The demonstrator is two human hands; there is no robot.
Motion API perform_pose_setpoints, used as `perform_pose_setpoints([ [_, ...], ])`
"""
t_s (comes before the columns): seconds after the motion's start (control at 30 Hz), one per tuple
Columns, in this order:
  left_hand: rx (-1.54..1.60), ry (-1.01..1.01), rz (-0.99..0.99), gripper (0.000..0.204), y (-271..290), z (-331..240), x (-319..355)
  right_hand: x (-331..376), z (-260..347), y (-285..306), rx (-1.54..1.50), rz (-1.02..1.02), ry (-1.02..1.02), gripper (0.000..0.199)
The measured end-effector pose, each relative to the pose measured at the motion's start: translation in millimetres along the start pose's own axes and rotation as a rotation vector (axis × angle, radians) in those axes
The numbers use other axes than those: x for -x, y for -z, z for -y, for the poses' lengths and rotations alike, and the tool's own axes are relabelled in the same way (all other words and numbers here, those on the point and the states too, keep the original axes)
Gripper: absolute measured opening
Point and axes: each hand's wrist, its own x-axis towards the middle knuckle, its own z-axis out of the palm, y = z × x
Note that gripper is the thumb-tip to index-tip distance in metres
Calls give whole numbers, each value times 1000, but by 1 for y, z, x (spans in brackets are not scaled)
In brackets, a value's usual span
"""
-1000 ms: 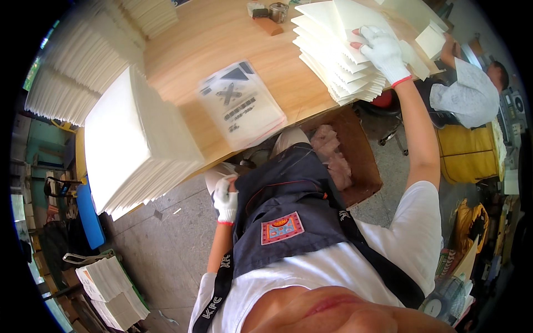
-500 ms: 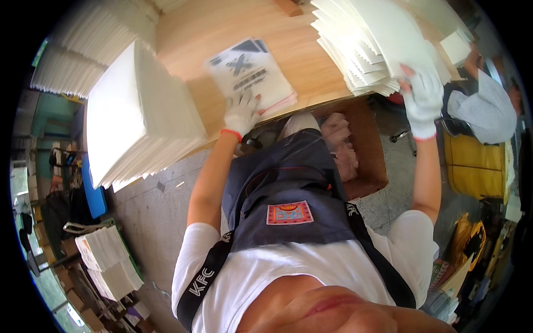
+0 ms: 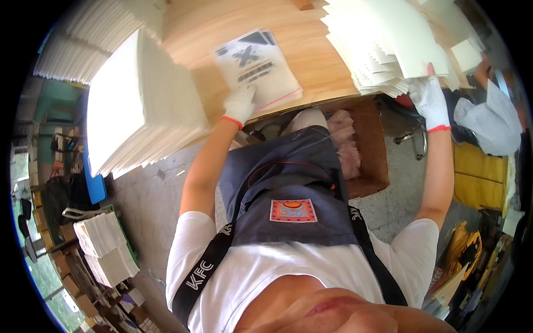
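My left hand (image 3: 240, 104), in a white glove with a red cuff, rests on the lower left corner of a small pile of printed white sheets (image 3: 265, 80) with a dark corner design. Its fingers lie bent and closer together on the paper, somewhat blurred. Over on the right, my gloved right hand (image 3: 431, 104) pinches the near edge of a large white sheet (image 3: 408, 39), one bare fingertip on top. That sheet lies on a fanned stack of white sheets (image 3: 361, 50); the fingers beneath the edge are partly hidden.
Tall white paper stacks (image 3: 144, 111) stand on the wooden table (image 3: 194, 33) at left. Below its front edge is a brown carton (image 3: 372, 150) with pinkish crumpled material. Another person's grey sleeve (image 3: 488, 119) shows at far right, near yellow bundles (image 3: 480, 175). More paper (image 3: 105, 250) sits lower left.
My right hand has moved slightly right, drawing the top white sheet's edge along. My left hand's spread fingers have bent and come closer together on the printed sheets. The view has shifted slightly.
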Motion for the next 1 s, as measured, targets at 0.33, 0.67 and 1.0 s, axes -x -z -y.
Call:
perform_pose_setpoints([
  [0.33, 125, 106, -331, 24, -15, 13, 23, 27, -21, 36, -230, 75, 312, 12],
  [0.67, 42, 176, -280, 23, -13, 6, 13, 86, -137, -22, -83, 443, -190, 50],
  [1.0, 124, 29, -426, 19, -13, 19, 30, 64, -256, -33, -463, 211, -386, 34],
])
